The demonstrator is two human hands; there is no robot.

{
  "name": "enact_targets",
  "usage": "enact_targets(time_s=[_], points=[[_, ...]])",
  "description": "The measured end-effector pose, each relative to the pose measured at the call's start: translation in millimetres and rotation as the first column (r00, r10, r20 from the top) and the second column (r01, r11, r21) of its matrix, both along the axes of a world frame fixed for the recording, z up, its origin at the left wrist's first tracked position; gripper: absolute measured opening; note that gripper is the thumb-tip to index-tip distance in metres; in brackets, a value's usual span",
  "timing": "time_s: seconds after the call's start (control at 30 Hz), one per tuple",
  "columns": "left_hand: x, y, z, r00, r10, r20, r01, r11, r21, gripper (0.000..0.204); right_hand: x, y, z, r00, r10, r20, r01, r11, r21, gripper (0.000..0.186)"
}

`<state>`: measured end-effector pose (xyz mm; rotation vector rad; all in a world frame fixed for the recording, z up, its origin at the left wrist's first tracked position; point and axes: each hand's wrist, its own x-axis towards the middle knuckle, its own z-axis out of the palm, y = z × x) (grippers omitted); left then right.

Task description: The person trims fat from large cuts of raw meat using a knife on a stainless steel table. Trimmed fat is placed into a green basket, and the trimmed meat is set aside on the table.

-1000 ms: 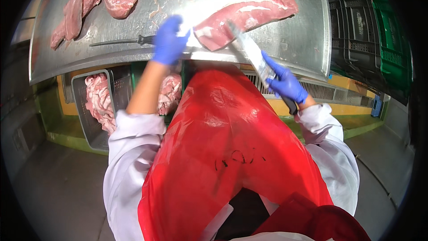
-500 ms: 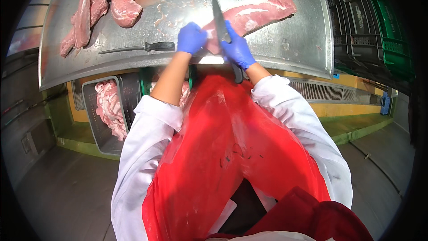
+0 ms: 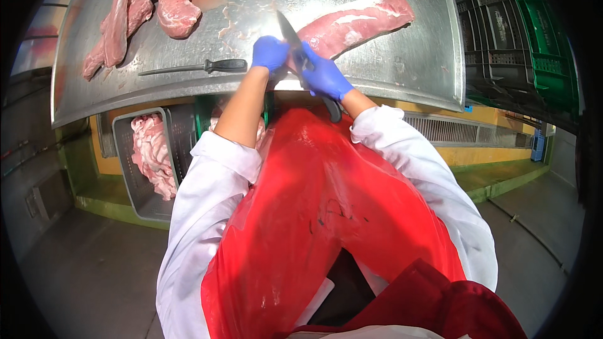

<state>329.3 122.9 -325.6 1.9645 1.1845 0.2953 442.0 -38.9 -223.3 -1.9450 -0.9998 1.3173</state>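
A pale pink pork loin (image 3: 358, 25) with white fat patches lies slantwise on the metal table, its near end between my hands. My left hand (image 3: 270, 53), in a blue glove, is closed at that near end; its fingertips are partly hidden. In my right hand (image 3: 326, 77), also blue-gloved, is a knife (image 3: 287, 28) with a dark handle. The blade points away and to the left, crossing the end of the loin between both hands. Left of my hands lies a sharpening steel (image 3: 195, 66) with a black handle.
Several more pork pieces (image 3: 179, 9) lie at the far left of the metal table (image 3: 433, 66). Below its front edge stands a grey crate (image 3: 143, 198) holding pale meat trimmings (image 3: 152, 157). Black and green crates (image 3: 502, 37) are stacked beyond the right edge.
The knife has swung leftward and its tip has come nearer, with my right hand shifting slightly left and down. My left hand stays closed by the loin's near end.
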Motion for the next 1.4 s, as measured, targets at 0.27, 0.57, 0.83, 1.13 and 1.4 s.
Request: enact_targets(time_s=[0.27, 0.57, 0.83, 1.13, 1.4], points=[[-15.0, -2.1, 45.4, 0.985, 0.082, 0.155, -0.050, 0.979, -0.199, 0.020, 4.3, -25.2, -3.9, 0.973, 0.210, 0.097, -0.214, 0.976, 0.033, 0.071], [-182.5, -8.8, 96.7, 0.916, 0.261, 0.304, -0.201, 0.956, -0.214, 0.018, 97.3, -17.0, 22.5, 0.998, 0.012, 0.064, -0.028, 0.967, 0.252, 0.066], [-184.3, -43.5, 53.4, 0.971, -0.070, -0.231, 0.150, 0.925, 0.348, 0.049, 299.2, 42.0, -8.1, 0.774, -0.194, 0.603, 0.287, 0.956, -0.061, 0.056], [38.6, -53.7, 16.4, 0.963, -0.228, 0.143, 0.127, 0.854, 0.505, 0.044, 256.4, 31.1, 5.9, 0.899, -0.124, 0.420, 0.182, 0.978, -0.100, 0.067], [68.5, -56.8, 43.1, 0.976, -0.204, -0.082, 0.220, 0.916, 0.335, 0.032, 173.7, -123.5, 99.2, 0.918, -0.317, -0.237, 0.247, 0.928, -0.280, 0.076]])
